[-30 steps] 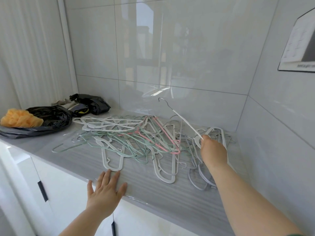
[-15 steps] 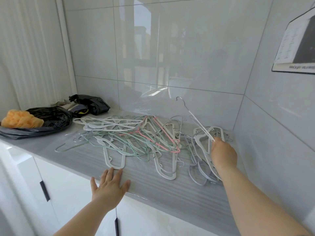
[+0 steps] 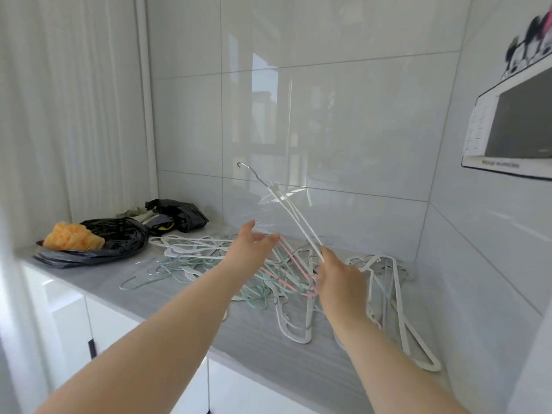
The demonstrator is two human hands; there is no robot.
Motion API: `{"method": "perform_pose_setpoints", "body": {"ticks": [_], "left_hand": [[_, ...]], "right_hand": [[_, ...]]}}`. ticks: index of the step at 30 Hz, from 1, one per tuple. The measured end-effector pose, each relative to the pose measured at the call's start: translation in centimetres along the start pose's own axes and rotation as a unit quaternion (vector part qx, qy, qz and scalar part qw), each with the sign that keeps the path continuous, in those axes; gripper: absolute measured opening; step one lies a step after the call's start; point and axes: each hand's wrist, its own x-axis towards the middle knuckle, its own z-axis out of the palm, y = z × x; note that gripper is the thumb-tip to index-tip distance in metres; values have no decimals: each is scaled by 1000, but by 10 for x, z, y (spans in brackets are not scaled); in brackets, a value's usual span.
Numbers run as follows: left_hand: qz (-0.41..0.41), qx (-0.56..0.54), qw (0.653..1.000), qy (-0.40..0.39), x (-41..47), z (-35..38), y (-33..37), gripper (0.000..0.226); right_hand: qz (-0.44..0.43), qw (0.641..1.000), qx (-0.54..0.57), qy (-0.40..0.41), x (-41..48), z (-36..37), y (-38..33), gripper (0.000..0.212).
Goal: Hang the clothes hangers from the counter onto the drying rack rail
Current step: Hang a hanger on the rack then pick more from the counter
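Left grip (image 3: pixel 254 249) rose toward hanger (image 3: pixel 288 212) above right grip (image 3: pixel 340 279)

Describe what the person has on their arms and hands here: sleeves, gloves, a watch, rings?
Both arms are bare as far as the frame shows: no sleeve edge appears on the left forearm or the right forearm. The left hand and right hand wear no gloves, and no watch, bracelet or ring is visible. No markings show either.

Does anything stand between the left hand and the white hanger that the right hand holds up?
Nothing visible: only open air separates the left hand from the white hanger, which the right hand pinches at its lower end. The rail is out of view.
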Motion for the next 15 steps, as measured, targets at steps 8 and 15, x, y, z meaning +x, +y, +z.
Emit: {"method": "perform_pose_setpoints", "body": {"ticks": [8, 15], "left_hand": [[-61, 22, 989, 135, 6, -36, 9, 37], [-98, -47, 970, 219, -26, -101, -17, 21]], "right_hand": [[-100, 990, 95, 43, -36, 18, -69, 46], [-211, 926, 295, -104, -77, 25, -123, 42]]}}
